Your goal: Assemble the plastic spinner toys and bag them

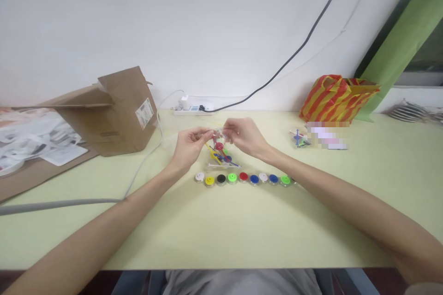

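Although partly hidden by the fingers, a small clear plastic piece (218, 136) is pinched between the left hand (189, 147) and the right hand (244, 137), both raised just above the tabletop. Hands narrow, fingers curled inward, closing on the piece from either side. Directly below sits a cluster of coloured plastic rods (217, 156) in red, yellow and blue, with a round red part among them; cannot tell whether it is joined to the clear piece.

Row of round discs (242, 178) lies on the pale green tabletop (221, 230), just in front of the cluster. Order from the left: white, yellow, black, green, red, blue, white, blue, green.

Right of the hands: a small heap of parts with a blue stick (297, 138), and behind it a red-and-yellow striped bag (337, 99). Left of the hands: a brown cardboard carton (128, 117). Against the wall: a white power strip (192, 109) with a black cable (277, 63) running up from it. Grey cable (62, 206) crosses the table's left side.
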A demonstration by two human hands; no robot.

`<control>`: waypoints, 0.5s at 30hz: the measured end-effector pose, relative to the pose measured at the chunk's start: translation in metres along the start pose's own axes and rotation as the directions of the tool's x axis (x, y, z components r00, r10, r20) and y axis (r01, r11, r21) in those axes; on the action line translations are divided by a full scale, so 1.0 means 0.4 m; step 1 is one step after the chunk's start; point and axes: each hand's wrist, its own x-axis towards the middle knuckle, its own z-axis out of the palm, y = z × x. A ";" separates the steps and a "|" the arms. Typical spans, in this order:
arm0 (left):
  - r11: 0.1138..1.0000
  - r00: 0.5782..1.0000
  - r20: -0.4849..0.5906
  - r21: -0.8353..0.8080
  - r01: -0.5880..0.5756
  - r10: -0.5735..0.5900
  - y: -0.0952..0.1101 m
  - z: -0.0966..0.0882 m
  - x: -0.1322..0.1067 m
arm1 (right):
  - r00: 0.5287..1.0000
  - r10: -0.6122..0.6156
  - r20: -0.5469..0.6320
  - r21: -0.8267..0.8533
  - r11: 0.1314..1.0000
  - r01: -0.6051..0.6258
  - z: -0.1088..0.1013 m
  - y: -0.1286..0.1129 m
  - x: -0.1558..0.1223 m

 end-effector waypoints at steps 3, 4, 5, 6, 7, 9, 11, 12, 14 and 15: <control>0.999 1.000 -0.023 -0.029 -0.022 0.022 0.005 0.002 -0.003 | 1.000 -0.011 -0.003 0.012 1.000 0.011 -0.011 -0.005 0.004; 0.999 0.999 -0.030 -0.026 -0.030 0.029 0.007 0.002 -0.003 | 1.000 -0.017 -0.005 0.021 1.000 0.017 -0.016 -0.005 0.007; 0.999 0.999 -0.038 -0.018 -0.036 0.035 0.009 0.000 -0.003 | 1.000 -0.021 -0.009 0.033 0.999 0.021 -0.021 -0.004 0.010; 0.999 0.998 -0.051 -0.003 -0.041 0.041 0.011 -0.003 -0.002 | 1.000 -0.023 -0.018 0.050 0.998 0.024 -0.029 -0.002 0.013; 0.999 0.997 -0.069 0.014 -0.046 0.047 0.013 -0.006 -0.001 | 0.999 -0.021 -0.033 0.073 0.997 0.024 -0.038 -0.001 0.017; 0.998 0.994 -0.097 0.048 -0.046 0.051 0.013 -0.015 0.003 | 0.997 -0.004 -0.083 0.139 0.990 0.016 -0.063 0.004 0.028; 0.997 0.994 -0.101 0.067 -0.037 0.043 0.010 -0.023 0.008 | 0.988 0.022 -0.152 0.215 0.976 0.011 -0.096 0.009 0.040; 0.997 0.995 -0.091 0.072 -0.029 0.035 0.007 -0.026 0.010 | 0.981 0.042 -0.188 0.253 0.968 0.008 -0.114 0.013 0.046; 0.997 0.997 -0.071 0.081 -0.009 0.015 -0.001 -0.030 0.013 | 0.962 0.099 -0.253 0.319 0.948 -0.014 -0.151 0.024 0.057; 0.996 0.998 -0.063 0.087 0.001 0.005 -0.005 -0.032 0.015 | 0.951 0.136 -0.278 0.349 0.937 -0.032 -0.169 0.032 0.062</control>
